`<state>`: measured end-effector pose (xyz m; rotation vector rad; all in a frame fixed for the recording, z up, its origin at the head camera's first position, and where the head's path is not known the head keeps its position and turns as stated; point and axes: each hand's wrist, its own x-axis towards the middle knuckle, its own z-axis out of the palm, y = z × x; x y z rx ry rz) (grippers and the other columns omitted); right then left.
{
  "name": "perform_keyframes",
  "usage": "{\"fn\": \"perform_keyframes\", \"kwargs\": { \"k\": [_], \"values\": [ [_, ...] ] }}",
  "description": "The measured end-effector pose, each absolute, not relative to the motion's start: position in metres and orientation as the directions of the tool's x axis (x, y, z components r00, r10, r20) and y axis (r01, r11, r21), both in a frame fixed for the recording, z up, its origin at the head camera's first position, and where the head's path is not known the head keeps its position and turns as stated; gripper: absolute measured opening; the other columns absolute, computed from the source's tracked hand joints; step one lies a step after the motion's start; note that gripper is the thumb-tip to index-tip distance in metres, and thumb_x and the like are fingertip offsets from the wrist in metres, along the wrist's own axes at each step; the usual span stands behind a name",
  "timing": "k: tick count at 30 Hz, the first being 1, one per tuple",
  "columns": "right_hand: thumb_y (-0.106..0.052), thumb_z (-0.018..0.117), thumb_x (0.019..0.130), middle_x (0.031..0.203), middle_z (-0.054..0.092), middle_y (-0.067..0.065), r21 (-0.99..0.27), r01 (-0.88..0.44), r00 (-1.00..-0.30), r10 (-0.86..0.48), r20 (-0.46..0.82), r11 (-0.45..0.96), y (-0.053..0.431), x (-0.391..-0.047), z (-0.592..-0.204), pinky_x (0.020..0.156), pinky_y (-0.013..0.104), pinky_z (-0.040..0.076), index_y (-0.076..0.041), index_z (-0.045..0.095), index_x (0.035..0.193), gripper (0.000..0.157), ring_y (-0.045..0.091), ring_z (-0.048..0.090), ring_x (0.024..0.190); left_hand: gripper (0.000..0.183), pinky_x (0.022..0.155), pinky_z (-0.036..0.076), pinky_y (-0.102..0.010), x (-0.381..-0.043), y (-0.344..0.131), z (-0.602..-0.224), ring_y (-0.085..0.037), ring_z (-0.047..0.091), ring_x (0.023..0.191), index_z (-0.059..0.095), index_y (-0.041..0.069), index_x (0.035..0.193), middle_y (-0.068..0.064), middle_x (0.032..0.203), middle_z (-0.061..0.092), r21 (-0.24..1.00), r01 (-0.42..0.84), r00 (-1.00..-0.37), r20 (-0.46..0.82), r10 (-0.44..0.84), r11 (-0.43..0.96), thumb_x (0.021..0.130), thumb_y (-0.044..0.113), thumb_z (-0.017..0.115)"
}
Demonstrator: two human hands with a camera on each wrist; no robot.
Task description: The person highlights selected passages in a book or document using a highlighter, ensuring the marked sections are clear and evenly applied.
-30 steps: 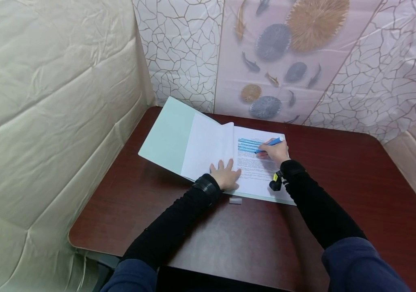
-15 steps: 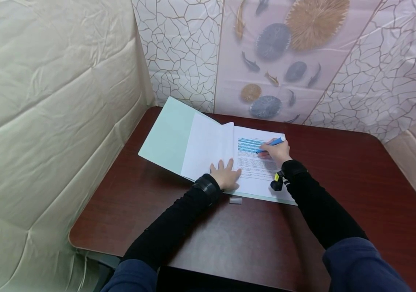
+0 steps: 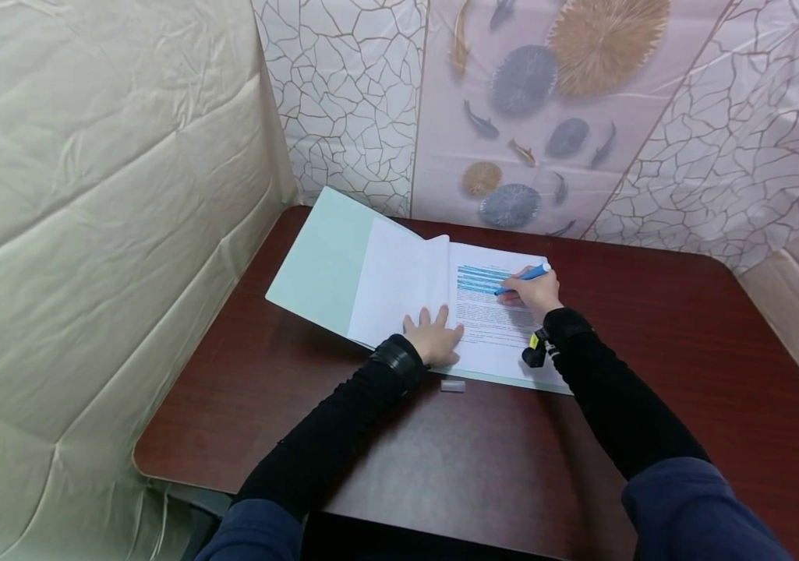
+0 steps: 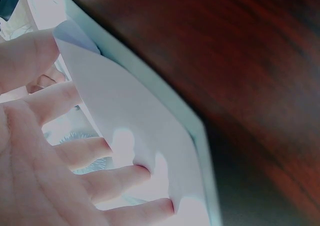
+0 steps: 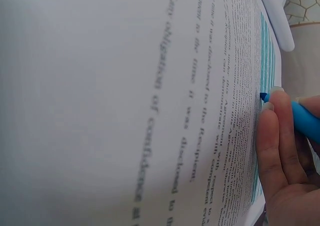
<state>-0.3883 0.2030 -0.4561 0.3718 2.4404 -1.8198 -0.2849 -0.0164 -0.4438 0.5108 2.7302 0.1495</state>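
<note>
A pale green folder (image 3: 322,257) lies open on the table, holding white paper. Its right-hand printed page (image 3: 486,327) carries several blue highlighted lines near the top. My right hand (image 3: 538,293) pinches a blue highlighter (image 3: 534,272), its dark tip at the lower edge of the highlighted lines. In the right wrist view the highlighter (image 5: 306,120) sits between thumb and fingers, tip at the paper. My left hand (image 3: 433,338) rests with fingers spread on the lower part of the turned white sheet (image 3: 399,273), near the folder's middle. The left wrist view shows its straight fingers (image 4: 117,181) against the sheet.
A small grey cap-like piece (image 3: 452,386) lies on the reddish-brown table (image 3: 455,452) just in front of the folder. A cream cloth (image 3: 111,195) hangs at the left, and a patterned cloth (image 3: 518,140) hangs behind the table.
My right hand has slid slightly to the right with the highlighter across the page. The left hand and the folder stay where they were.
</note>
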Motion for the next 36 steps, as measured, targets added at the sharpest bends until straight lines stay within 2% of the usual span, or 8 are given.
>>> {"fn": "perform_keyframes", "kwargs": {
  "k": [12,36],
  "values": [
    [-0.014,0.071,0.086,0.078,0.072,0.001,-0.937,0.231,-0.971,0.129,-0.203,0.261,0.2083,-0.3856,-0.4565,0.073,0.032,0.059,-0.009,0.051,0.096,0.023,0.020,0.074,0.079,0.060,0.116,0.015,-0.061,-0.2824,-0.0176,-0.4420,-0.040,0.012,0.148,0.029,0.029,0.152,-0.010,0.164,0.009,0.162,0.340,-0.870,-0.321,0.375,0.926,0.098,0.040,0.051],
    [-0.015,0.069,0.088,0.074,0.072,-0.002,-0.931,0.221,-0.973,0.127,-0.191,0.290,0.2121,-0.3825,-0.4532,0.078,0.035,0.059,-0.009,0.052,0.097,0.020,0.020,0.074,0.081,0.061,0.116,0.014,-0.062,-0.2836,-0.0164,-0.4422,-0.041,0.010,0.148,0.028,0.029,0.153,-0.010,0.164,0.007,0.155,0.335,-0.869,-0.329,0.369,0.929,0.097,0.041,0.051]
  ]
}}
